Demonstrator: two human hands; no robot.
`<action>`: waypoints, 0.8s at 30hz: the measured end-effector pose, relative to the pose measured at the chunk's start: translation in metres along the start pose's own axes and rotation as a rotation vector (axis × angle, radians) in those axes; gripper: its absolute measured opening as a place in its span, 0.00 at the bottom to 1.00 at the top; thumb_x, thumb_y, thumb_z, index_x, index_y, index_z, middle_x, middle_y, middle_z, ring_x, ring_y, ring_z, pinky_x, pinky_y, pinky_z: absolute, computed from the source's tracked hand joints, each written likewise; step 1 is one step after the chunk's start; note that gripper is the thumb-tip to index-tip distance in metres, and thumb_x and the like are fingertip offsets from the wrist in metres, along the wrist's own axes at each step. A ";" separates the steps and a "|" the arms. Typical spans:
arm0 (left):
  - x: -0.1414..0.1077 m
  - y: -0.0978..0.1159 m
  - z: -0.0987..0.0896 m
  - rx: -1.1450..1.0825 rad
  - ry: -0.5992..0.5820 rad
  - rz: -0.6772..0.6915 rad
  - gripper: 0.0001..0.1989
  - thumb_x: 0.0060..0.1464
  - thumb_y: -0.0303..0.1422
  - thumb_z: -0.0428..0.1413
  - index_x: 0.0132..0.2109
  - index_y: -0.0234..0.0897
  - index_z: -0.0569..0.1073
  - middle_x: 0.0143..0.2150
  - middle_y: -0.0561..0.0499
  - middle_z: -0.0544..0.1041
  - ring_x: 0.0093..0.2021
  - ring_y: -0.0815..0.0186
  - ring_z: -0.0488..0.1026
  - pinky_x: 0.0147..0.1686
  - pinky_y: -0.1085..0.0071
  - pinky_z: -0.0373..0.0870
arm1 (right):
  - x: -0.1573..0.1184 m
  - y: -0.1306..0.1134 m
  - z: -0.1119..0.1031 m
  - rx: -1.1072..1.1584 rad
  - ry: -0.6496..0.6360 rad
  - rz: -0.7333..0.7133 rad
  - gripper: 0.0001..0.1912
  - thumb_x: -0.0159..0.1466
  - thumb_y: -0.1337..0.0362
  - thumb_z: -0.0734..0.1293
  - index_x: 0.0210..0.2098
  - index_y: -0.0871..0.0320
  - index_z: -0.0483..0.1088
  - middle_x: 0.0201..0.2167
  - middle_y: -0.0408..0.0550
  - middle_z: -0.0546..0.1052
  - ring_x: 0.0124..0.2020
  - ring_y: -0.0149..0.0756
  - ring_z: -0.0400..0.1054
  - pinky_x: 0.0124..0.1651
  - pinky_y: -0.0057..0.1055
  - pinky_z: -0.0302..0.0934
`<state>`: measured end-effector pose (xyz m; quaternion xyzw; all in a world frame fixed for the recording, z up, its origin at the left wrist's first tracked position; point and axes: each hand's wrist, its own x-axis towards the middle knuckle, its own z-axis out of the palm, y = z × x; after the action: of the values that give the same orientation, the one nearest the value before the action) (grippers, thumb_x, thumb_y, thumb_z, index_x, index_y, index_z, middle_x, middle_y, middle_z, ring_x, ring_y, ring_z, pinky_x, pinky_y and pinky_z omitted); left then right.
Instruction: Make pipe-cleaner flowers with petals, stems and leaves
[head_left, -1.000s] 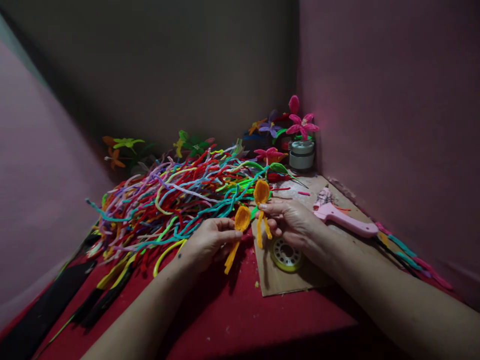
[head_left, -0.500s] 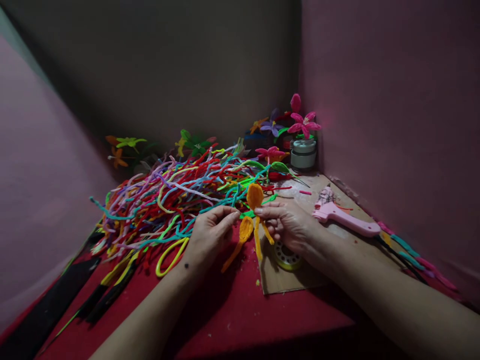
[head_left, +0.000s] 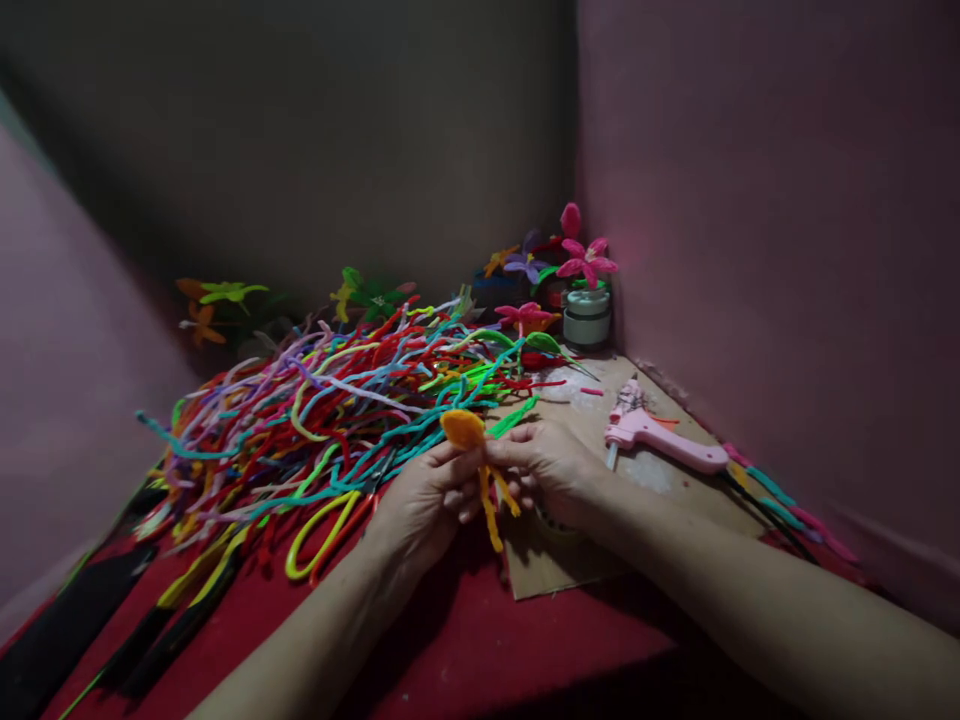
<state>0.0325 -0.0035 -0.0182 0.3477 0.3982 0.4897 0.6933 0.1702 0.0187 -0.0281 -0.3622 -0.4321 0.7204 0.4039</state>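
Observation:
An orange fuzzy petal piece (head_left: 463,429) is pinched between my two hands, its rounded loop up and to the left and its two stems hanging down. My left hand (head_left: 435,492) closes its thumb and fingers at the base of the loop. Right beside it, my right hand (head_left: 547,468) grips the same piece where the stems begin. The fingertips of both hands nearly touch. Whether a second orange loop is hidden in the fingers, I cannot tell. A green strip (head_left: 513,417) lies just behind my right fingers.
A large heap of coloured pipe cleaners (head_left: 300,410) spreads at left. Yellow-handled scissors (head_left: 319,540) lie before it. On the cardboard (head_left: 559,572) rests a pink glue gun (head_left: 671,440). A pink flower (head_left: 587,262) stands by a grey jar (head_left: 586,322) at the back.
My hands have come together, and the orange loop has tilted left. The second orange loop, which hung by my left hand, no longer shows. The whole view has shifted slightly.

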 end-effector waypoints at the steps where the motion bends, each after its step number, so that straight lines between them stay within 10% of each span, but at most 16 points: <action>1: 0.000 0.001 -0.001 -0.026 0.002 0.010 0.08 0.42 0.28 0.63 0.31 0.31 0.72 0.17 0.59 0.63 0.13 0.82 0.55 0.12 0.84 0.54 | -0.001 -0.003 0.000 -0.066 -0.005 -0.021 0.12 0.52 0.60 0.69 0.21 0.60 0.64 0.10 0.36 0.63 0.10 0.23 0.55 0.12 0.21 0.46; 8: -0.011 0.016 -0.006 0.094 -0.004 0.018 0.09 0.47 0.33 0.60 0.33 0.30 0.72 0.15 0.59 0.61 0.12 0.81 0.53 0.10 0.84 0.50 | -0.039 -0.041 -0.045 -1.194 0.298 -0.543 0.08 0.55 0.68 0.64 0.36 0.59 0.70 0.34 0.49 0.73 0.35 0.35 0.66 0.35 0.31 0.58; 12: -0.017 0.020 -0.001 0.177 -0.083 -0.006 0.11 0.51 0.37 0.56 0.31 0.31 0.71 0.11 0.60 0.58 0.09 0.80 0.50 0.09 0.83 0.46 | -0.063 -0.035 -0.096 -1.836 0.621 -0.403 0.19 0.55 0.66 0.62 0.46 0.64 0.67 0.40 0.61 0.71 0.38 0.47 0.63 0.37 0.40 0.58; 18: -0.013 0.023 0.019 0.081 -0.136 -0.002 0.04 0.51 0.28 0.55 0.33 0.30 0.69 0.25 0.53 0.71 0.13 0.83 0.52 0.10 0.85 0.47 | -0.063 -0.018 -0.118 -1.874 0.698 -0.255 0.28 0.56 0.68 0.58 0.57 0.63 0.57 0.43 0.62 0.71 0.39 0.49 0.65 0.36 0.40 0.59; 24: -0.002 0.022 0.016 0.054 -0.180 -0.041 0.05 0.50 0.24 0.54 0.36 0.27 0.70 0.26 0.52 0.69 0.15 0.81 0.56 0.12 0.83 0.51 | -0.064 -0.016 -0.113 -1.704 0.674 -0.476 0.30 0.52 0.71 0.59 0.56 0.65 0.58 0.53 0.62 0.65 0.48 0.51 0.63 0.46 0.44 0.59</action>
<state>0.0373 -0.0009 0.0085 0.4006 0.3545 0.4314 0.7264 0.2990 0.0037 -0.0436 -0.6267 -0.7358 -0.0815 0.2434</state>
